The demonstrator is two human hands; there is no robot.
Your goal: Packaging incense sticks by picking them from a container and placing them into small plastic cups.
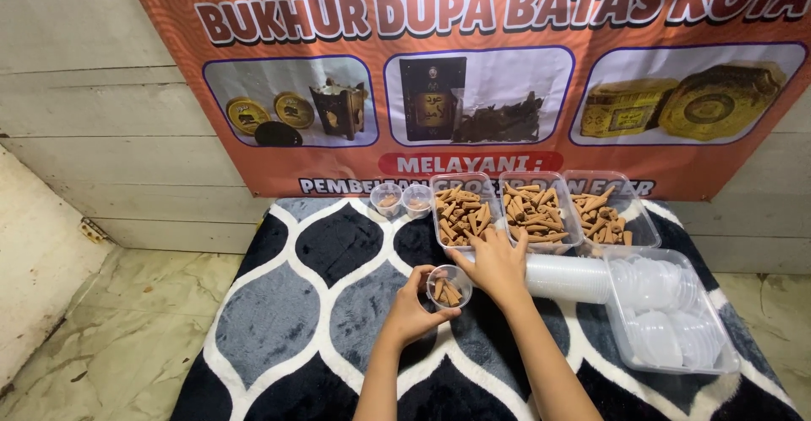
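The left hand (411, 307) grips a small clear cup (449, 287) from its near left side, fingers wrapped round the wall, holding it just above the patterned rug (338, 303). A few brown cones (446, 292) already lie in the cup, filling only its bottom part. The right hand (497, 262) sits just right of and beyond the cup, palm down, fingers curled at the near edge of the left tray (460, 210); whether it pinches a cone I cannot tell, since the fingertips are hidden.

At the far side of the rug three clear trays stand in a row, all well stocked with cones: the left tray, the middle tray (538, 211) and the right tray (602, 216). Left of them two small cups (402, 200) stand side by side, each with something brownish in it, seemingly filled and set aside.

To the right, a stack of empty cups (568, 277) lies on its side, its mouth toward the right hand. Near right, a clear tub (667, 315) holds many round lids.

By my judgement the work is early: two cups done, one part filled, and a long stack of empties and plenty of cones left. No cup in view has a lid on yet, as far as I can see.
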